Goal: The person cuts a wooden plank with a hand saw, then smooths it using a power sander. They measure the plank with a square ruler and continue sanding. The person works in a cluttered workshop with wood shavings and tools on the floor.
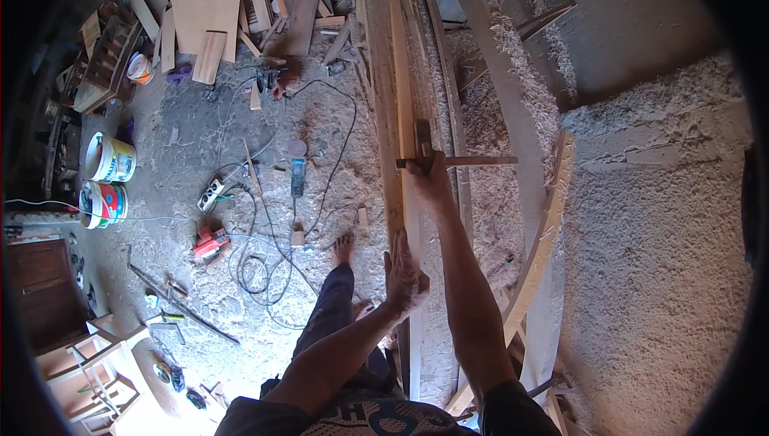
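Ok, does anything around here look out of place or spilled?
Yes: a dark cable lies in tangled loops near the person's bare foot, rather than neatly coiled. Pale shavings are strewn right of the yellowish wood strip, and boards lie in a jumbled heap toward the upper left.

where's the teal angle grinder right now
In the head view, the angle grinder lies on the floor left of the long wooden bench, with a small wood block below it in the picture.

2 large buckets sit at left; a red power tool and a power strip lie on the floor.
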Available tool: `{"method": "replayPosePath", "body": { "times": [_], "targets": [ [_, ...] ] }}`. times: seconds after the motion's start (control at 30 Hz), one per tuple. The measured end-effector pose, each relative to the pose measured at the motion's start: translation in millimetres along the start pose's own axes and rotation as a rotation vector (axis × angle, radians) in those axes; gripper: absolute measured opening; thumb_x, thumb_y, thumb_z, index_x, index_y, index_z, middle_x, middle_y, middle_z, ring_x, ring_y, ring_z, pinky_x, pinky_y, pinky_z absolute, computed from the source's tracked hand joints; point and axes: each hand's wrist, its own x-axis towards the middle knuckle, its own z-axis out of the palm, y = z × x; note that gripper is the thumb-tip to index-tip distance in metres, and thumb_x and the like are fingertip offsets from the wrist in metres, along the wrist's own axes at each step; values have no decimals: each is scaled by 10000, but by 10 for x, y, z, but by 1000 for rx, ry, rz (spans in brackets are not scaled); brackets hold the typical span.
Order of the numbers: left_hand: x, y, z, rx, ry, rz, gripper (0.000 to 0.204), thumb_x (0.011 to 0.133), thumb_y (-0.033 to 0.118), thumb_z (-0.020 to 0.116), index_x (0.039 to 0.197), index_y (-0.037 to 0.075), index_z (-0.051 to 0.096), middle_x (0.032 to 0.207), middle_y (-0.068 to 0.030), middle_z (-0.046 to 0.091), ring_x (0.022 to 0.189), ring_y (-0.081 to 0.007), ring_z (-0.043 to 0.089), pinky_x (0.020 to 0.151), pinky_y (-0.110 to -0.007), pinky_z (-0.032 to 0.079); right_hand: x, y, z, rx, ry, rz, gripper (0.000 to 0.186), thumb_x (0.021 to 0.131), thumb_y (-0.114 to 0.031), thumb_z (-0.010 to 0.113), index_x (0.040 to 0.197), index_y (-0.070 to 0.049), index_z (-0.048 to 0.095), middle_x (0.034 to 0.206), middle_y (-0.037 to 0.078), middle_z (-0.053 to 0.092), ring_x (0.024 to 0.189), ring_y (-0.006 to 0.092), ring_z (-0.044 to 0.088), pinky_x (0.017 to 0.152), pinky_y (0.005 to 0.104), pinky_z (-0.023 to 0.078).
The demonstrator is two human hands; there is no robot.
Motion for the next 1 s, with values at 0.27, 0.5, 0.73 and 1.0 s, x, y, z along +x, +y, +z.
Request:
{"method": "replayPosePath", "body": {
  "times": [0.27, 0.5, 0.73, 1.0],
  "targets": [
    [-7, -31, 48, -59, 42, 42, 962, 724, 14, 485, 1563, -17, 17, 1541, -325, 254, 1446, -498, 263, 1173, -618, 166, -294, -1, -149, 62, -6, -31, 424, 910, -225, 702, 1183, -8, 461, 906, 92, 592, 796, 198, 557, 714, 377, 485],
    [6, -41, 7, -41, 35, 22, 962, 726, 4, 498, 1566, -12, 31, 1553, -323, 242, 1460, -494, 246, 1171, -621, 168, -556, -1059, -786, 958, -13, 91, 440, 993, -450, 557, 1233, -83, 519, 862, 73, 611, 583, 148, 573, 399, 252, 450],
    [-36, 9, 54, -15, 31, 40, 965, 730, 6, 502, 1567, -7, 22, 1570, -300, 241, 1471, -482, 236, 1173, -618, 168, -680, -1234, -1085, 1376, -226, 3, 550, 993, -492, 519, 1281, -25, 482, 951, 118, 565, 593, 159, 546, 411, 272, 465],
    [1, -6, -15, -21, 14, -14, 966, 731, 20, 499, 1572, 9, 23, 1576, -294, 234, 1472, -475, 239, 1180, -610, 161, -788, -1459, -1085, 1124, -55, 73, 476, 988, -472, 535, 1211, -53, 509, 856, 76, 576, 583, 157, 548, 420, 276, 483]
  ]
}}
